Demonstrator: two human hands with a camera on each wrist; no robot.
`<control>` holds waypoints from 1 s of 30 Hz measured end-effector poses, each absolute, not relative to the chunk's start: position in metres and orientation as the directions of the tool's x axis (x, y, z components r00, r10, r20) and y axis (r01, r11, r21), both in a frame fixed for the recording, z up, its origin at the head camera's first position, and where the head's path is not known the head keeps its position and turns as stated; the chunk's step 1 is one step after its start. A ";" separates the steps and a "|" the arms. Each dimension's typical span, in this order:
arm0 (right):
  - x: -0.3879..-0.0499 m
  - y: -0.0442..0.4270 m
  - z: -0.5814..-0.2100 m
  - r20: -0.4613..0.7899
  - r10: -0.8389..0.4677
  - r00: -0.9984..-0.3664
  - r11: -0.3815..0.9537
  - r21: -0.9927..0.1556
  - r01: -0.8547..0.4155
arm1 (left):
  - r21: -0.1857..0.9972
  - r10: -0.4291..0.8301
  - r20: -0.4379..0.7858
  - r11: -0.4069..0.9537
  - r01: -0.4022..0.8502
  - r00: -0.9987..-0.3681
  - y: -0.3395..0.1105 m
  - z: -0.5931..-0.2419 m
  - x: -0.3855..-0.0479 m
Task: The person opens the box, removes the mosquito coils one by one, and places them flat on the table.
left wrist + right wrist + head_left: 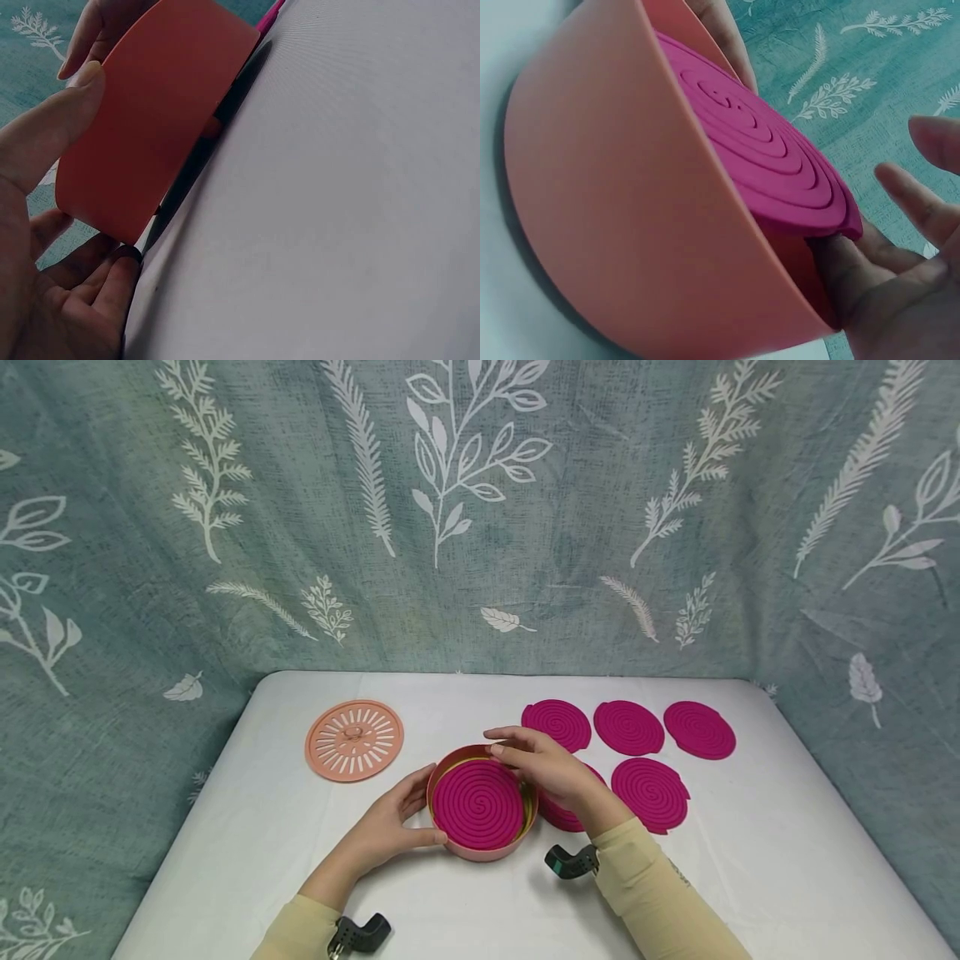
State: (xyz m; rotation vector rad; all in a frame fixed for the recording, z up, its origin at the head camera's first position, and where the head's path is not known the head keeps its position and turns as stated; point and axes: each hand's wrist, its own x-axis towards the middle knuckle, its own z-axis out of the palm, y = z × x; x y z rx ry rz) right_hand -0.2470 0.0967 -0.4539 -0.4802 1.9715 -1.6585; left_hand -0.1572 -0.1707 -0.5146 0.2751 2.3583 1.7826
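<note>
So from where I'm sitting, this one looks partway through. The slotted lid (354, 741) is off and lying on the table (765, 860), over on the left. One pink coil (477, 804) is at the mouth of the pot (487, 854), and five spare coils (651, 793) are spread out on the right, one of them half hidden by the forearm. I can't say from this whether my coil is going in or coming out. Either way it isn't lying flat: the right wrist view shows one edge riding up by the rim. Lid isn't on yet either.

As for hands, I've got the left hand (388, 821) wrapped round the left side of the pot, thumb on the near side and fingers further back, so that's a proper grip. The right hand (553, 768) is over the far right of the rim, a couple of fingers stretched out clear of everything and one digit tucked under the coil's raised edge. Is it actually pinching the coil? Can't tell, too much is hidden. The coil sits right between both hands, touching the right one.
</note>
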 end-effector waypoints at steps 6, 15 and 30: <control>-0.246 0.100 -0.450 -0.182 -0.579 -0.794 0.199 -0.977 0.079 | 0.956 0.265 -0.018 0.286 0.061 -0.964 -0.174 -0.528 -0.163; -0.246 0.104 -0.453 -0.222 -0.613 -0.758 0.199 -0.972 0.124 | 0.961 0.279 -0.006 0.269 0.073 -0.960 -0.175 -0.529 -0.163; -0.246 0.107 -0.455 -0.189 -0.634 -0.750 0.336 -0.941 -0.047 | 0.961 0.278 -0.011 0.268 0.066 -0.960 -0.175 -0.528 -0.163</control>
